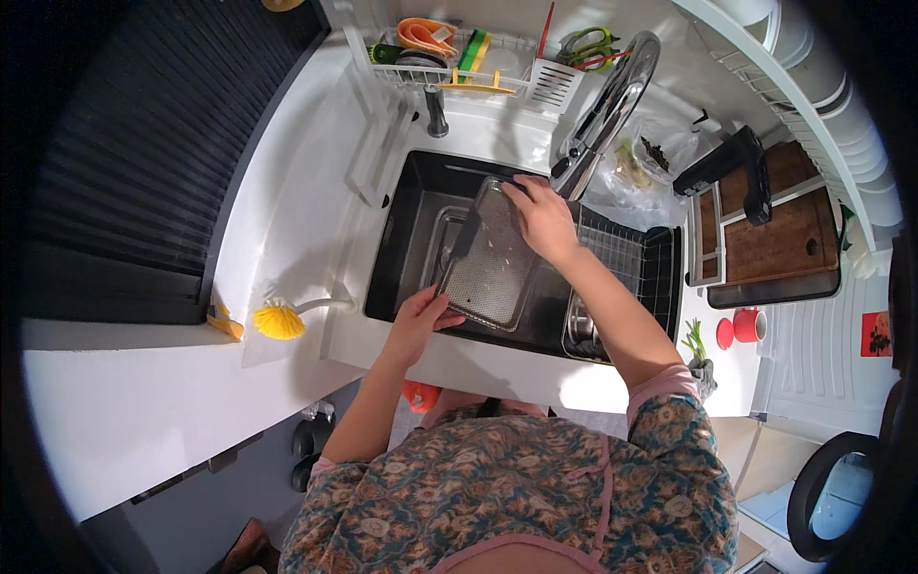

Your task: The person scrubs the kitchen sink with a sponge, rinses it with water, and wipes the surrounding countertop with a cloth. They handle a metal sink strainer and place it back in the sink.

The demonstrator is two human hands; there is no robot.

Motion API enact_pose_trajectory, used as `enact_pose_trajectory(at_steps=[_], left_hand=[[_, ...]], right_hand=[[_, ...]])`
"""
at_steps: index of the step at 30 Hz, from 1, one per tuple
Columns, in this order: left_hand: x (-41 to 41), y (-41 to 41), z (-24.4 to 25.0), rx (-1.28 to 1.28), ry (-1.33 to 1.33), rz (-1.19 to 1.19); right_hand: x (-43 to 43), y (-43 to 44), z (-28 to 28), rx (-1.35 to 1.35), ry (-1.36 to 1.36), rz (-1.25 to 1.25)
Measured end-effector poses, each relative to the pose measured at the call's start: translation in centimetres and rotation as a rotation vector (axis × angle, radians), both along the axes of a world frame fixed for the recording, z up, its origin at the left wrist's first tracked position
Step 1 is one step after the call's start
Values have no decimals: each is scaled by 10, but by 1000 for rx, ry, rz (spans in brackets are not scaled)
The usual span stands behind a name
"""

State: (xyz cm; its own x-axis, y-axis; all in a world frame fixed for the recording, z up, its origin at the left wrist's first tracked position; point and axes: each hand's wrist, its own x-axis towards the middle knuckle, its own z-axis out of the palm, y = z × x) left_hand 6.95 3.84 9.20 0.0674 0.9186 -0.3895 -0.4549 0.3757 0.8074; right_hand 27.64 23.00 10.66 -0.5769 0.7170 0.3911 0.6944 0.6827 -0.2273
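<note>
Over the black sink basin (409, 215) I hold a perforated metal tray (491, 258) with small light scraps on it. My left hand (422, 319) grips its near left corner, thumb on the rim. At the far edge, my right hand (541, 215) has its fingers on the rim. The tray lies at a slant, its far end pointing away from me. Behind my right wrist, a wire drying rack (609, 244) sits in the sink's right part, with a shiny metal piece (582, 326) near its front. A chrome faucet (609, 107) rises beyond my right hand.
A yellow-headed dish brush (278, 320) lies on the left counter. Behind the sink stand a dark dispenser (435, 111) and a white wire caddy (409, 74) with sponges. At the right are a plastic bag (638, 179), wooden cutting boards (774, 229) and a red mug (749, 326).
</note>
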Motion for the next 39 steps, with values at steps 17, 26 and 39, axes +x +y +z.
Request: enact_pose_trajectory(at_steps=[17,26,39], left_hand=[[-22,19,22,91,66,51],[-27,25,26,66,97,91],[-32,31,27,45,125,75]], right_hand=[[-6,-87,54,-216,-20,782],[-6,-69,38,-192,-52,650],[-20,-81,41,-200,6,752]])
